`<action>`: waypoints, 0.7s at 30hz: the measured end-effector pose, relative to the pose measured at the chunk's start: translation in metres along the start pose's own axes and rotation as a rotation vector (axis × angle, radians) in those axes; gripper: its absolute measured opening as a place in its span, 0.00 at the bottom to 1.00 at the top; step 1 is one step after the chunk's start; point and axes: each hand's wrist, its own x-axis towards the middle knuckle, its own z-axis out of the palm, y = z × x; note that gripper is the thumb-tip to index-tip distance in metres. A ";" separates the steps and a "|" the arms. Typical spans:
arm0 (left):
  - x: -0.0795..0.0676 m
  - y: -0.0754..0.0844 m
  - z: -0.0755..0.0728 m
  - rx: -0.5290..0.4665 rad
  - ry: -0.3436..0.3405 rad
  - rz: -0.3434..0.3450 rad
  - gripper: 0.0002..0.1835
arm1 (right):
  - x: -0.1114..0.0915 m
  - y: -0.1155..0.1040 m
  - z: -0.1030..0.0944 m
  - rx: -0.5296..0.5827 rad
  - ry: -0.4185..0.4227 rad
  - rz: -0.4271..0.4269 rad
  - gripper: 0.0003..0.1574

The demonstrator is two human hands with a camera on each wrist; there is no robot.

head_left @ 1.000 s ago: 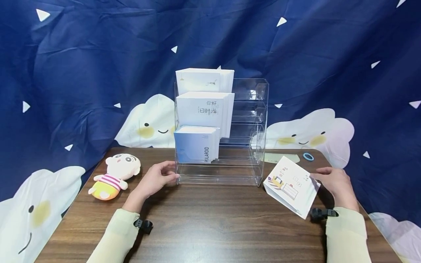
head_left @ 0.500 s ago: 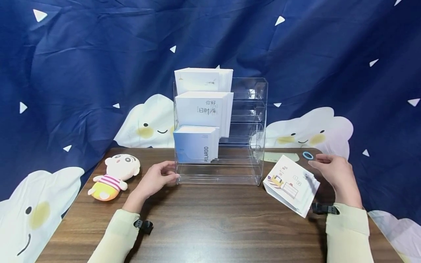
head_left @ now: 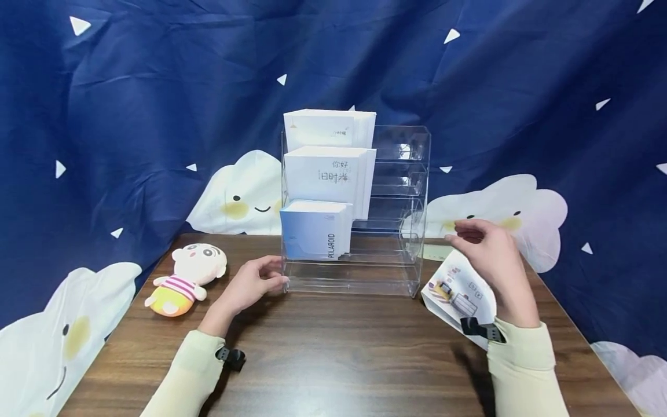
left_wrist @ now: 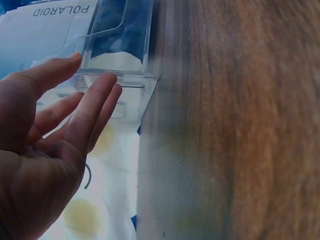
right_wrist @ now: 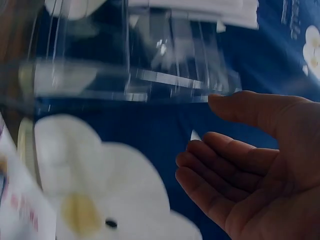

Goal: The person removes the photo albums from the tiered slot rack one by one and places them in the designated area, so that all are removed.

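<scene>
Clear plastic rack (head_left: 349, 285) gleamed glossy and smooth, paper booklets (head_left: 320, 182) looked smooth, wood-grain table (head_left: 323, 347) shone softly, cloth backdrop (head_left: 208, 75) appeared matt and creased, doll (head_left: 182, 285) looked plush.

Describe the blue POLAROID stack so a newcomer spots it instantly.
Find the clear tiered rack on the wooden table. Along its left side, look beneath the two white stacks. The POLAROID stack is the lowest there, the only one with a blue front.
</scene>
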 end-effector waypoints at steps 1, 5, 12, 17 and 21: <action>0.000 0.000 0.000 0.004 0.000 -0.003 0.31 | 0.000 -0.006 0.003 0.014 -0.007 -0.004 0.27; -0.001 -0.001 0.000 0.010 0.001 -0.005 0.31 | 0.002 -0.031 0.017 0.045 -0.024 -0.016 0.27; -0.001 -0.002 0.000 0.002 0.007 -0.017 0.30 | 0.008 -0.064 0.039 0.156 -0.074 -0.023 0.29; -0.001 -0.001 0.001 -0.018 0.006 -0.015 0.30 | 0.010 -0.082 0.052 0.228 -0.096 -0.021 0.30; -0.001 0.000 -0.001 -0.019 0.003 -0.018 0.30 | 0.013 -0.096 0.064 0.302 -0.090 -0.047 0.29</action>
